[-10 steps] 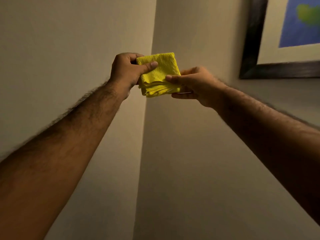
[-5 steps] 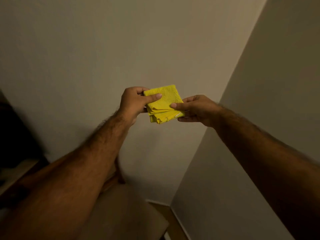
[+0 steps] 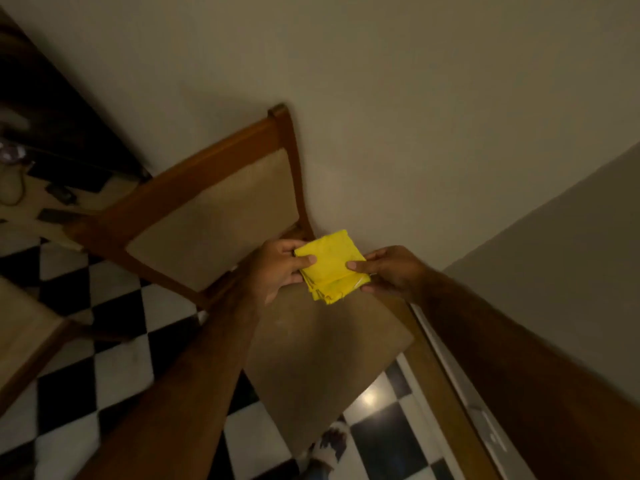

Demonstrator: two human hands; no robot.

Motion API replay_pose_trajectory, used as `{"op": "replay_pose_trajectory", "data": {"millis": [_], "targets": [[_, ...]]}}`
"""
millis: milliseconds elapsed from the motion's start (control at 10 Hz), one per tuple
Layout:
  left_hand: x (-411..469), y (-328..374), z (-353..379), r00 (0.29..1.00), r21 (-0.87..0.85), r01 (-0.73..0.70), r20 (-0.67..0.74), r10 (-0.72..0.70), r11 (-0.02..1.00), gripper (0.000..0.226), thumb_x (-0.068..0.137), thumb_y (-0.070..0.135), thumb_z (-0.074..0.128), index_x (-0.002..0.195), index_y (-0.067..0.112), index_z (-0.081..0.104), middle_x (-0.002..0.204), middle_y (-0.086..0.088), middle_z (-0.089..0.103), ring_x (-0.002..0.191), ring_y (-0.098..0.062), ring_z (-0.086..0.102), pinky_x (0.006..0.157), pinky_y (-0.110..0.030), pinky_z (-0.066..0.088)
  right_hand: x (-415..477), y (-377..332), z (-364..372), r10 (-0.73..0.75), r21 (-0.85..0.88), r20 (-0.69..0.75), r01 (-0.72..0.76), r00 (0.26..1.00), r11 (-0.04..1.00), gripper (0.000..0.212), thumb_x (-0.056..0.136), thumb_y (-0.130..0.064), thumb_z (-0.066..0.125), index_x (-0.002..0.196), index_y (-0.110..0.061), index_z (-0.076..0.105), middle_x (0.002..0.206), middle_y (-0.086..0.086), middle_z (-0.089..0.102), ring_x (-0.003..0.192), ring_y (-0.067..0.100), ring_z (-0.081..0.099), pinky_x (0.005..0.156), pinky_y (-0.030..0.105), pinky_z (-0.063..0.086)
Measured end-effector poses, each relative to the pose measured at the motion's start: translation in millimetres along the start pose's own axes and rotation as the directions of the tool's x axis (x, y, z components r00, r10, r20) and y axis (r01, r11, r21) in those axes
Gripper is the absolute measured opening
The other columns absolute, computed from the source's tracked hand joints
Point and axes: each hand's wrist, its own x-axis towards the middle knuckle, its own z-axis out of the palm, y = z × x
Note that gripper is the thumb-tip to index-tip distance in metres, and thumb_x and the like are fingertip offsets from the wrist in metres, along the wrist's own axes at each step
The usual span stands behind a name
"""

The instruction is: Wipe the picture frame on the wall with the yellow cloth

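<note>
A folded yellow cloth (image 3: 330,266) is held between both hands, above the back part of a chair seat. My left hand (image 3: 277,268) pinches its left edge with the thumb on top. My right hand (image 3: 389,270) pinches its right edge in the same way. The picture frame is out of view; only bare wall shows above the hands.
A wooden chair (image 3: 214,216) with beige padding stands against the wall in the corner, its seat (image 3: 322,355) under my hands. The floor (image 3: 104,341) is black-and-white checkered tile. A table (image 3: 31,199) with small dark items is at the left, and another wooden piece (image 3: 24,337) at the lower left.
My view has swung downward from the wall and picture frame to the chair and floor. Both hands have kept hold of the folded cloth and lowered with it.
</note>
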Motion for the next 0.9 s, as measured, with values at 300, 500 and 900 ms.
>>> {"op": "replay_pose_trajectory", "data": {"millis": [300,500,900], "targets": [[76.9,-213.1,-5.8,0.931,0.095,0.273,-0.278,-0.238,0.957,0.038,0.083,0.004,0.077,0.118,-0.007,0.068,0.109,-0.029,0.073,0.095,-0.039,0.073,0.083,-0.05,0.062,122.0,178.0,56.3,0.166,-0.034,-0.093,-0.17,0.982,0.985,0.022,0.083,-0.011,0.082,0.093,0.006,0.073,0.087,0.019,0.067,0.077,0.027,0.07,0.074,0.036,0.064],[103.6,-280.9,-16.9,0.937,0.435,0.197,-0.346,-0.039,0.879,0.032,0.081,0.021,0.081,0.105,0.001,0.077,0.093,-0.02,0.078,0.086,-0.038,0.074,0.078,-0.049,0.061,169.1,231.1,80.6,0.043,-0.267,-0.136,-0.078,0.99,0.961,0.028,0.081,-0.024,0.083,0.102,-0.006,0.08,0.099,0.014,0.077,0.093,0.031,0.075,0.092,0.046,0.059],[80.9,-255.1,5.1,0.938,0.942,0.115,-0.208,0.279,0.315,0.083,0.095,0.056,0.053,0.159,0.012,0.024,0.166,-0.016,0.027,0.151,-0.033,0.031,0.115,-0.049,0.034,136.6,204.2,77.2,-0.206,-0.84,-0.248,-0.105,0.947,0.532,0.084,0.095,-0.065,0.045,0.157,-0.009,0.03,0.162,0.019,0.035,0.152,0.038,0.03,0.121,0.054,0.03]]}}
